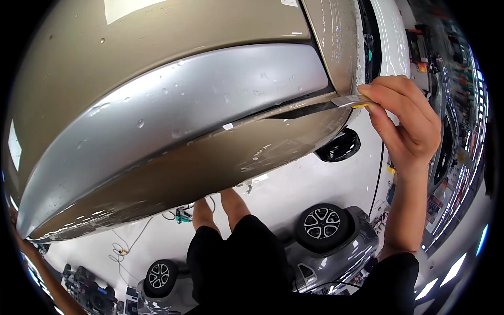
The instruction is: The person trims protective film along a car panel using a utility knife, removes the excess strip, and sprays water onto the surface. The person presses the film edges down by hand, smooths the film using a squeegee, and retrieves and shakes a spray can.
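Note:
My right hand (407,113) pinches the end of a thin strip (349,101), with a small yellow edge showing under the fingertips. The strip runs dark and narrow to the left, along the lower edge of a glossy silver panel (199,89). Water drops dot this long, curved panel, which is set in a bronze car body (252,152). At the far left edge of the view, my left hand (16,223) is near the panel's pointed end, mostly cut off and dark; its fingers cannot be made out.
A black side mirror (340,146) juts out below my right hand. Below are a grey car (336,262) with dark wheels, cables (126,252) and a green tool (183,215) on the pale floor (283,189). A white car surface (394,42) is at the upper right.

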Tool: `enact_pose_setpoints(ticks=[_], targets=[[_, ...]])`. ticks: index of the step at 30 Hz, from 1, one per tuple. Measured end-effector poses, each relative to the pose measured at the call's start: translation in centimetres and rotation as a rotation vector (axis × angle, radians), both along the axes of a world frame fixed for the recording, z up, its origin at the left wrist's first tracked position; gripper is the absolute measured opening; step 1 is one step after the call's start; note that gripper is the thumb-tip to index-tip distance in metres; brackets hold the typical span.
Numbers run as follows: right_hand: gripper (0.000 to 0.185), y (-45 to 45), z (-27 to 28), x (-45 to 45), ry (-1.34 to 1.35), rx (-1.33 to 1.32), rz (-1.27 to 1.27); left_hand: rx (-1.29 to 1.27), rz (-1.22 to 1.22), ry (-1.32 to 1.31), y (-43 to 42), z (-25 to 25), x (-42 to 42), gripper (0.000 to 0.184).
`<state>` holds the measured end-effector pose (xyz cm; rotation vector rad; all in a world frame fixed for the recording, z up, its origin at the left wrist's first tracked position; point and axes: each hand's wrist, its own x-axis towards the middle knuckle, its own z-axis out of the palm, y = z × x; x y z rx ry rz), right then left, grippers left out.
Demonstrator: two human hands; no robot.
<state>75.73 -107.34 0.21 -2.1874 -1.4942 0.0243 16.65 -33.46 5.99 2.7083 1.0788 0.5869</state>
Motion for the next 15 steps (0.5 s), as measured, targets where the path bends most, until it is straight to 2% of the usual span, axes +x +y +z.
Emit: enact_pose_setpoints(ticks=[15], targets=[[0.024, -1.7, -0.8, 1.0, 0.012, -0.005, -0.030, -0.037, 0.046, -0.074, -4.5, 0.5, 4.2, 0.050]])
